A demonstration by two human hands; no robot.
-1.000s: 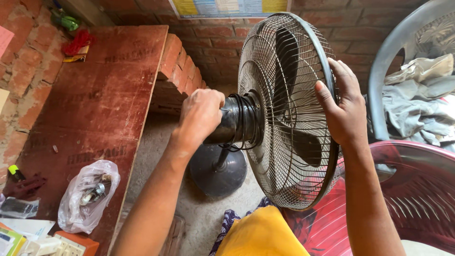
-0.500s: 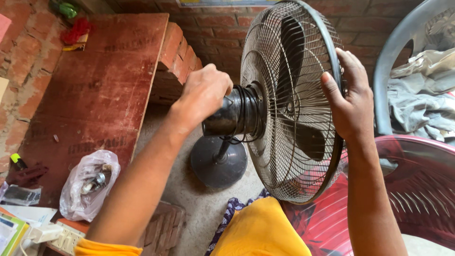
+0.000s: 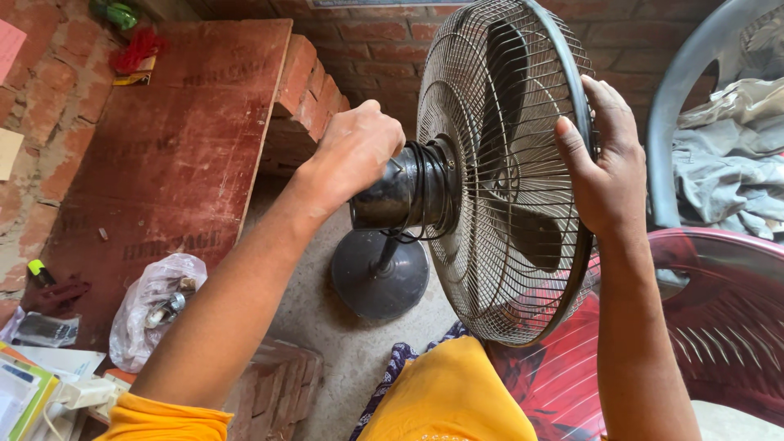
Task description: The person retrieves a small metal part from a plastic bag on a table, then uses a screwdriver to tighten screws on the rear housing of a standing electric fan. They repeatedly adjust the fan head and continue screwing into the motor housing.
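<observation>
Between both hands stands a dusty black wire-caged pedestal fan [image 3: 498, 171].

Not much room around the fan [image 3: 498, 171] tbh. The left hand [image 3: 355, 151] sits on the motor housing [image 3: 400, 196] with a brick stack [image 3: 306, 90] just beside it, so that side is tight. Open floor [image 3: 327, 327] runs under the forearm, past the round base [image 3: 380, 273]. The right hand [image 3: 604, 163] is on the cage rim, hemmed in by a red plastic chair [image 3: 719, 302] and a grey chair [image 3: 686, 98] (piled with cloth). The wooden table [image 3: 163, 163] has bare space mid-board.
</observation>
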